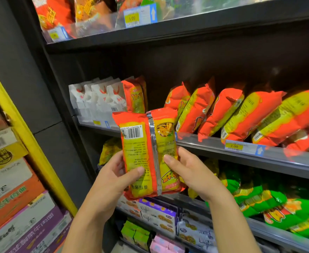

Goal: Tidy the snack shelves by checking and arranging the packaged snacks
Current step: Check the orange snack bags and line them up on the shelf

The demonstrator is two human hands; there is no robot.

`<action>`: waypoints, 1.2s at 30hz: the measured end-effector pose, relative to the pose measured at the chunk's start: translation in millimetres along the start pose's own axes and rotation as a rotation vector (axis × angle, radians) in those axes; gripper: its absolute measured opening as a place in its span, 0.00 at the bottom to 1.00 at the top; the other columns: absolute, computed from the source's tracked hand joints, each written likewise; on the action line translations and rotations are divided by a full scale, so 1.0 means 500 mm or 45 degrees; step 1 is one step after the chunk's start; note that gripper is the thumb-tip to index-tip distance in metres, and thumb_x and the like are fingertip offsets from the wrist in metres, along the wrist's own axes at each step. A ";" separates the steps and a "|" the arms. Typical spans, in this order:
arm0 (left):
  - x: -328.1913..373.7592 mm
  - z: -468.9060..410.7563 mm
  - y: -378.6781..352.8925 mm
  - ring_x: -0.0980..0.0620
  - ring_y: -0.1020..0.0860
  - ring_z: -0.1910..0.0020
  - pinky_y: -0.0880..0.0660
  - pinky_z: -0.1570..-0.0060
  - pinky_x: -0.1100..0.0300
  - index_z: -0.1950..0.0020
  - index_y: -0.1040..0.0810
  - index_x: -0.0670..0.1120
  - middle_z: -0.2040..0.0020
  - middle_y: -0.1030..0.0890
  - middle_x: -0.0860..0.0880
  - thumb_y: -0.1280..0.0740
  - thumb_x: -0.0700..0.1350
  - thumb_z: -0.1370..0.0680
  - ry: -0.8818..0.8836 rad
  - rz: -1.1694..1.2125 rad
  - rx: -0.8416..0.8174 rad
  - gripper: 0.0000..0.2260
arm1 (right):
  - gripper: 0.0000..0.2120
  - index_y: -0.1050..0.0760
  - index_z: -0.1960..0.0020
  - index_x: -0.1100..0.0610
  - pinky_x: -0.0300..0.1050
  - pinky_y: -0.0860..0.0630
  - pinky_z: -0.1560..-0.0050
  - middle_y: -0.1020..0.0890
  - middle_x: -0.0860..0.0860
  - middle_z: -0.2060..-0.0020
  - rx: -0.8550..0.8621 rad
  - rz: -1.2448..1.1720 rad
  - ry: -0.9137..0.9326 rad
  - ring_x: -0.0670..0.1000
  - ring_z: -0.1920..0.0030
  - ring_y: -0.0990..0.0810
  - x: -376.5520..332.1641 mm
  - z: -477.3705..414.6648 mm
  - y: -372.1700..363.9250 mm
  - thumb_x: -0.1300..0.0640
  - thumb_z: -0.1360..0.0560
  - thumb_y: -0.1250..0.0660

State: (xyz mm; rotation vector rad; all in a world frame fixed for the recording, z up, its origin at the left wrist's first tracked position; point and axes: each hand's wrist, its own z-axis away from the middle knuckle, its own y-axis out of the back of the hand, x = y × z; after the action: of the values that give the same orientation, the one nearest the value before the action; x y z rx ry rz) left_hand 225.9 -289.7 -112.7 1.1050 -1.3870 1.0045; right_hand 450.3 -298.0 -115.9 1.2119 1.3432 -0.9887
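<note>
An orange and yellow snack bag [141, 152] is held upright in front of the shelves, its back side with the barcode and silver seam facing me. My left hand [116, 172] grips its lower left edge. My right hand [188, 172] grips its lower right edge, thumb on the back panel. Behind it, on the middle shelf [214, 145], several matching orange bags [228, 114] lean to the left in a row. White packets [97, 101] stand at that shelf's left end.
The upper shelf [150, 31] holds red bags and a price tag. Green bags [270, 203] lie on the lower shelf at right, purple and white cookie boxes [159, 214] below. Stacked cartons [9, 198] and a yellow post [22, 130] stand at left.
</note>
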 end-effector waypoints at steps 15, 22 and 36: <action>0.112 -0.199 -0.025 0.61 0.16 0.47 0.18 0.45 0.55 0.33 0.22 0.55 0.45 0.14 0.58 0.20 0.45 0.25 -0.429 -0.154 0.572 0.22 | 0.32 0.24 0.30 0.56 0.61 0.20 0.47 0.21 0.58 0.36 0.526 2.045 0.630 0.65 0.41 0.22 -0.191 -0.198 0.129 0.47 0.30 0.21; 0.106 -0.335 -0.070 0.56 0.18 0.42 0.19 0.46 0.57 0.34 0.26 0.57 0.41 0.17 0.56 0.19 0.46 0.26 -0.545 -0.317 0.654 0.25 | 0.35 0.41 0.18 0.54 0.59 0.27 0.34 0.33 0.60 0.23 0.453 2.362 0.527 0.65 0.29 0.29 -0.224 -0.260 0.154 0.51 0.21 0.31; 0.043 -0.442 -0.137 0.48 0.25 0.33 0.20 0.39 0.43 0.27 0.31 0.55 0.34 0.27 0.51 0.21 0.51 0.25 -0.412 -0.660 0.832 0.31 | 0.24 0.32 0.26 0.55 0.48 0.33 0.55 0.28 0.55 0.36 0.267 2.455 0.483 0.58 0.42 0.23 -0.251 -0.278 0.174 0.64 0.20 0.34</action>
State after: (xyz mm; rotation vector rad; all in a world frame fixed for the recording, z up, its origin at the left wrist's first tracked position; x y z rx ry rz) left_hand 340.8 -92.3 -69.6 2.0620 -0.9268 0.9310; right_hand 509.4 -166.4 31.7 2.0560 -0.1395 0.5449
